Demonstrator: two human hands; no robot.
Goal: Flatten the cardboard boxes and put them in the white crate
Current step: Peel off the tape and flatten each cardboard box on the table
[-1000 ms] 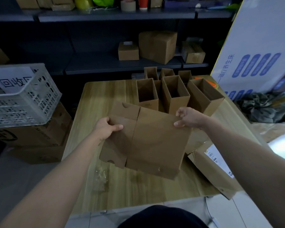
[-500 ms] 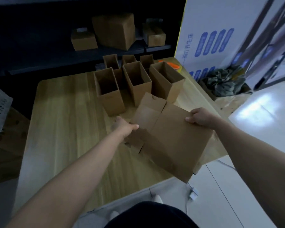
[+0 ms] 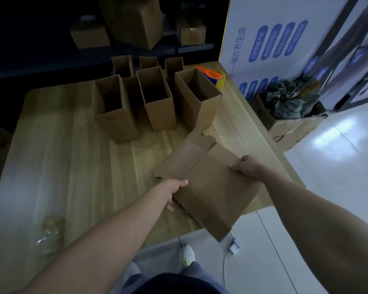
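Flattened cardboard box [image 3: 210,183] sits low and right of centre in the frame, over the near right corner of the desk [image 3: 72,155]. Its lowest corner juts past the desk edge above the pale floor. Its long axis runs diagonally, from the loose flaps at the upper left down to the folded end at the lower right. Whether it rests on the wood or is lifted just off it cannot be told.

The left hand [image 3: 174,192] grips the lower-left long edge, thumb on top and fingers tucked beneath. The right hand [image 3: 245,166] clamps the opposite, upper-right edge with its fingers curled over the board. The sheet therefore spans between the two hands, neither nearer than the other.

The white crate is not in view, so the carry probably has to leave this frame. Above the sheet, six upright boxes [image 3: 157,102] stand open-topped in two rows and block any move straight up the frame. At the upper right a roll of tape [image 3: 212,78] sits by the desk edge, in front of a white printed board [image 3: 274,39]. A floor carton [image 3: 291,122] holding dark cloth stands just right of the desk. The widest room lies leftward across the desk, where a crumple of clear plastic [image 3: 49,232] lies near the lower left.
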